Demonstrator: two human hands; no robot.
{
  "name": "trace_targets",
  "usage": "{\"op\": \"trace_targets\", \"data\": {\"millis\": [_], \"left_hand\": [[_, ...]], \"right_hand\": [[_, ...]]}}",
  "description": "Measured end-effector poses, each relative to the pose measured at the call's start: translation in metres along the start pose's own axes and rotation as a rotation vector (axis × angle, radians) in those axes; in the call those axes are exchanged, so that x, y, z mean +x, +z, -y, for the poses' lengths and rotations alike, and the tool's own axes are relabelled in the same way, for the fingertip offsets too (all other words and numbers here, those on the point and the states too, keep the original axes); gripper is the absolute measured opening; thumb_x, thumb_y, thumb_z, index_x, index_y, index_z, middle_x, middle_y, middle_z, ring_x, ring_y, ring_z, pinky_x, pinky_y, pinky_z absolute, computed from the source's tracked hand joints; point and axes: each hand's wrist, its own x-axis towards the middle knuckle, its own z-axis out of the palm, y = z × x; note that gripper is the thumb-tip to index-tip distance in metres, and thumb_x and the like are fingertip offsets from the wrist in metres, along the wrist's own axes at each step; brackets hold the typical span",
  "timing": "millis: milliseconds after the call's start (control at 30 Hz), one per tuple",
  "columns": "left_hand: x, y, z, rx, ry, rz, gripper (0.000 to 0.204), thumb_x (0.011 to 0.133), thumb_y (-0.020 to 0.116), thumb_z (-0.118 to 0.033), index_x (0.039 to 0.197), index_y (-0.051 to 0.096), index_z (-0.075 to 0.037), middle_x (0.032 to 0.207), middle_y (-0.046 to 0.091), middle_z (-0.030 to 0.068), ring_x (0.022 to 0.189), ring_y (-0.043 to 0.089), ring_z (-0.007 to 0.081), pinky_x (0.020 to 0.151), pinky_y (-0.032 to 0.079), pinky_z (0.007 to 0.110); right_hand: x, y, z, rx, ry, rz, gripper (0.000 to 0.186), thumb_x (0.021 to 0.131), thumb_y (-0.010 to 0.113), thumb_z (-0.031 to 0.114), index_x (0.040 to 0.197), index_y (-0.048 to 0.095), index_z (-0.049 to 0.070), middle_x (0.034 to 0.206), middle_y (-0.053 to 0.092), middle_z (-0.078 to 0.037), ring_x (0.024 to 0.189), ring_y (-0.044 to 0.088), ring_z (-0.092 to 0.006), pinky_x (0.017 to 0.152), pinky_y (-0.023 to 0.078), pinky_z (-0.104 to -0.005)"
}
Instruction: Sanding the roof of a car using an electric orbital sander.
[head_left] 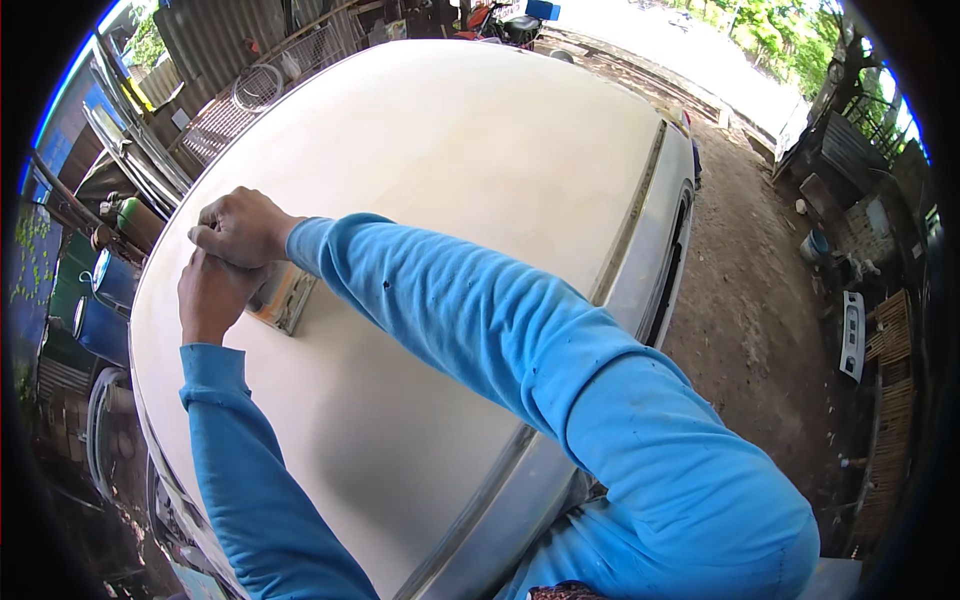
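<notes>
A pale, cream-white car roof [480,150], matte and slightly blotchy, spreads out beneath my arms. On its left part lies a worn rectangular sanding block [290,305], mostly covered by my hands. My left hand [218,295] is closed over the block, its fingertips hidden beneath my other hand. Just beyond it, my right hand [245,225] is curled in a fist-like grip against the left one, with its thumb side touching the left knuckles. The right forearm, in a blue sleeve, reaches across the roof and hides part of the block.
Along the right side of the roof runs a dark channel [632,215]. Dirt ground [750,270] lies beyond it, with a pale car bumper [852,337] propped near a bamboo panel. Blue drums [103,330] and scrap metal crowd the left. A motorcycle [505,25] stands at the far end.
</notes>
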Motion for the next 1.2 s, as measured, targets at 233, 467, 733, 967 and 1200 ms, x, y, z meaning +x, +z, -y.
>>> {"op": "trace_targets", "data": {"millis": [233,467,733,967,1200], "left_hand": [[-0.077,-0.025,-0.049,-0.085,0.076,-0.007,0.044,0.076,0.082,-0.032,0.111,0.069,-0.009,0.098,0.074,0.0127,0.088,0.071,0.0365,0.074,0.057,0.049],[-0.092,-0.022,-0.067,-0.122,0.166,-0.041,0.048,0.076,0.083,-0.030,0.116,0.067,-0.009,0.093,0.073,0.0128,0.084,0.071,0.0363,0.070,0.057,0.048],[-0.007,0.006,0.005,-0.005,-0.007,0.021,0.051,0.075,0.083,-0.041,0.110,0.070,-0.005,0.096,0.074,0.0165,0.089,0.071,0.0386,0.077,0.058,0.048],[-0.008,0.005,0.025,0.092,-0.019,0.036,0.065,0.078,0.082,-0.044,0.124,0.063,-0.003,0.111,0.071,0.0225,0.096,0.070,0.0419,0.081,0.056,0.051],[-0.099,-0.018,-0.044,-0.123,0.073,0.010,0.062,0.076,0.082,-0.033,0.128,0.060,-0.007,0.112,0.070,0.0192,0.094,0.069,0.0422,0.078,0.055,0.052]], "right_hand": [[-0.078,-0.029,0.060,0.055,0.016,0.021,0.042,0.089,0.059,0.038,0.091,0.076,0.000,0.086,0.073,-0.023,0.082,0.071,-0.0401,0.078,0.057,-0.0467],[-0.101,-0.047,0.070,0.073,-0.011,0.023,0.041,0.089,0.061,0.036,0.093,0.074,-0.003,0.083,0.073,-0.022,0.076,0.072,-0.0384,0.076,0.058,-0.0448],[-0.008,-0.001,0.001,0.038,0.007,0.020,0.039,0.090,0.060,0.040,0.091,0.077,0.005,0.085,0.074,-0.021,0.079,0.071,-0.0414,0.078,0.057,-0.0471],[0.000,0.017,0.011,-0.030,0.090,0.019,0.037,0.088,0.058,0.038,0.089,0.077,0.007,0.086,0.073,-0.022,0.083,0.070,-0.0438,0.082,0.056,-0.0499],[-0.098,-0.030,0.075,0.067,0.031,-0.029,0.038,0.085,0.062,0.035,0.082,0.072,-0.001,0.081,0.071,-0.025,0.076,0.069,-0.0438,0.076,0.056,-0.0494]]}}
